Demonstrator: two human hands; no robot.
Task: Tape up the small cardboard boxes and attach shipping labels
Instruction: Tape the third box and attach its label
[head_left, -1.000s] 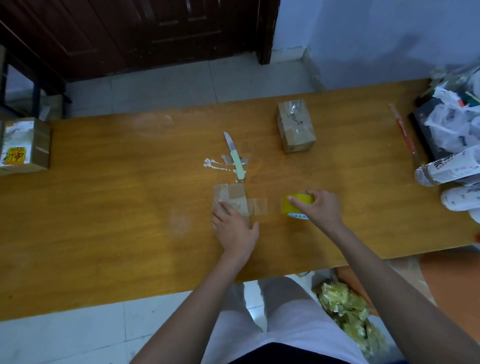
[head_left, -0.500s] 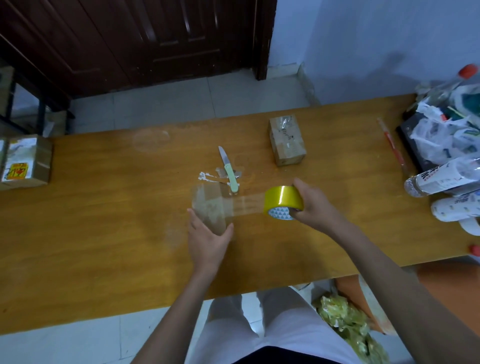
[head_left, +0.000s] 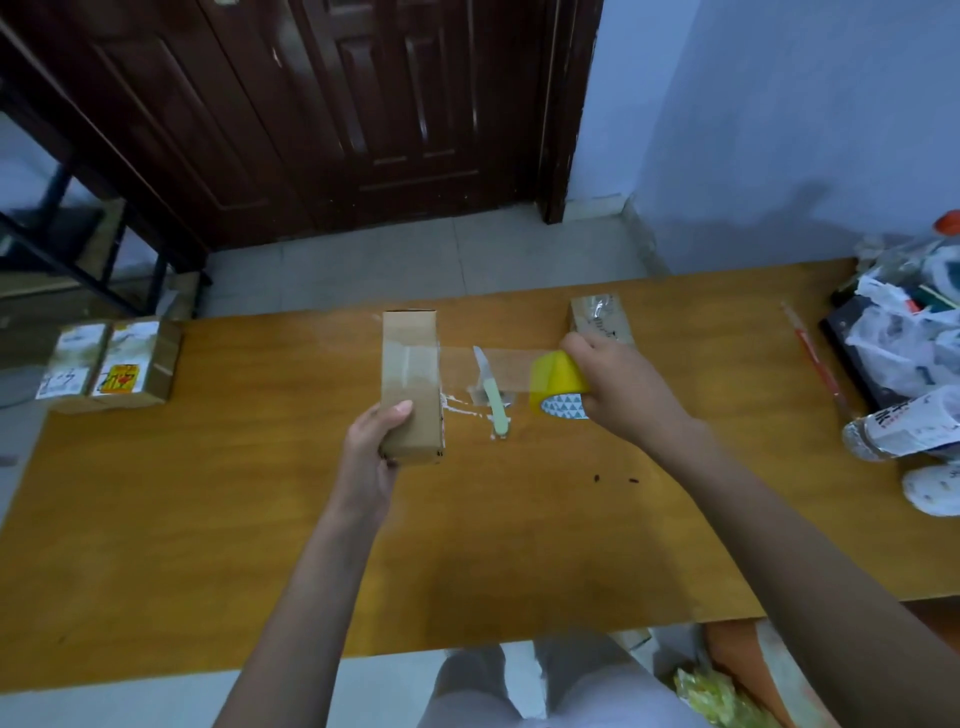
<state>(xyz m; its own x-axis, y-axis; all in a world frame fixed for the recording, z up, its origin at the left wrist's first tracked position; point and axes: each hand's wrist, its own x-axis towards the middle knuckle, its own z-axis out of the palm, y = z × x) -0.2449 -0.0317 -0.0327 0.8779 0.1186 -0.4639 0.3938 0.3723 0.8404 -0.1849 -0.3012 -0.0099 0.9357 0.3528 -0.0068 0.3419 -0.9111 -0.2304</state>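
Starting at the far left, two labelled boxes (head_left: 111, 364) sit done at the table (head_left: 208, 519) edge. Your left hand (head_left: 371, 457) grips the near end of the small cardboard box (head_left: 410, 384), lifted off the table, long axis running near to far. A clear strip of tape (head_left: 488, 366) stretches rightward from its face to the yellow tape roll (head_left: 558, 387) your right hand (head_left: 623, 389) holds. The knife (head_left: 491, 397) lies under that strip, closer to your right hand, so that's probably your cutter. Box looks plain brown, no label yet.
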